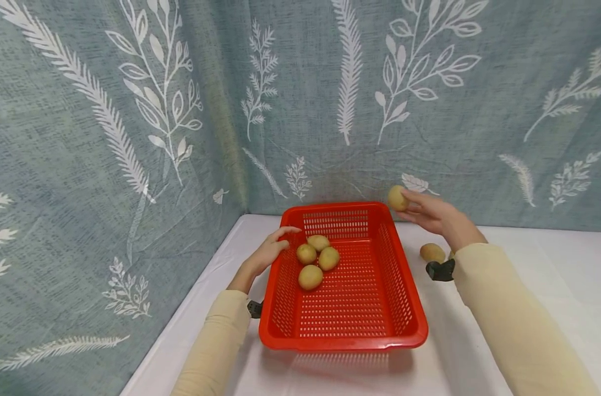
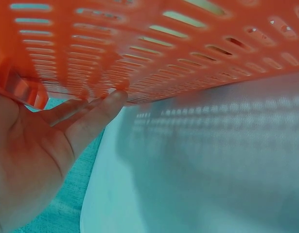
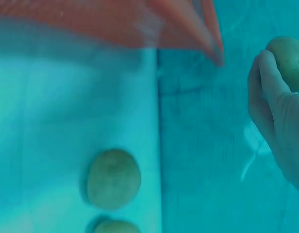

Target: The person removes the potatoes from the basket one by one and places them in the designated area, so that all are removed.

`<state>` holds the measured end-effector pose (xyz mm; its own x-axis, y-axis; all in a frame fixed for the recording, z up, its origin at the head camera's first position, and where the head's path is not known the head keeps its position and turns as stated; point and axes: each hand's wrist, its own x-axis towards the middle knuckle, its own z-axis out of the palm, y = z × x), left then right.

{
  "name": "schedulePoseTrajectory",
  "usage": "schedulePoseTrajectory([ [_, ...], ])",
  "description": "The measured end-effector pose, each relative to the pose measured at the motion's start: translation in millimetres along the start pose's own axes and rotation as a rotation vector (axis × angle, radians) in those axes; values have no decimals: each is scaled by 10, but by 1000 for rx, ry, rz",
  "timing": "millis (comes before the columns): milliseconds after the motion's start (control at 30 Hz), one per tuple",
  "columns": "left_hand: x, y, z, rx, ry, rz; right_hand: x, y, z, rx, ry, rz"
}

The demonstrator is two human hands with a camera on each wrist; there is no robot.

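Observation:
A potato (image 1: 397, 198) is pinched in the fingertips of my right hand (image 1: 426, 213), raised just beyond the back right corner of the red plastic basket (image 1: 347, 344). The right wrist view shows the same potato (image 3: 289, 63) at its right edge, partly cut off. My left hand (image 1: 268, 253) is at the basket's left rim, index finger and thumb reaching loosely over it. In the left wrist view, straight fingers (image 2: 93, 116) lie along the outside of the slotted wall. Several potatoes (image 1: 310, 277) sit together in the basket's left half.
On the white table (image 1: 538, 286), right of the basket, lies a potato (image 1: 432, 253); another beside it (image 1: 452, 255) is mostly hidden by the right wrist. Grey-green leaf-patterned curtains (image 1: 310, 99) stand behind and at the left of the table.

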<state>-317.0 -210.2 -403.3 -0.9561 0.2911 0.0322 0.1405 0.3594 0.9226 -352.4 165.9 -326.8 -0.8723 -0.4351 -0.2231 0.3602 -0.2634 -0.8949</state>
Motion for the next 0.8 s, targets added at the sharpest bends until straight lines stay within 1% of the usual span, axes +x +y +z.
schedulePoseTrajectory([
  [133, -4, -8, -10, 12, -7, 5, -95, -11, -167, 69, 28, 16],
  [233, -3, -10, -17, 14, -4, -7, -154, -8, -304, 125, 57, 29],
  [367, -2, -8, -28, 14, 0, -10, -241, 3, -498, 199, 66, 41],
  [500, -1, -2, -36, 2, -10, 0, -337, 30, -702, 274, 70, 52],
  [667, 5, 3, -46, -7, -16, -1, -456, 67, -981, 357, 108, 82],
  [800, 14, 15, -51, -1, -12, -7, -570, 100, -1194, 406, 119, 99],
])
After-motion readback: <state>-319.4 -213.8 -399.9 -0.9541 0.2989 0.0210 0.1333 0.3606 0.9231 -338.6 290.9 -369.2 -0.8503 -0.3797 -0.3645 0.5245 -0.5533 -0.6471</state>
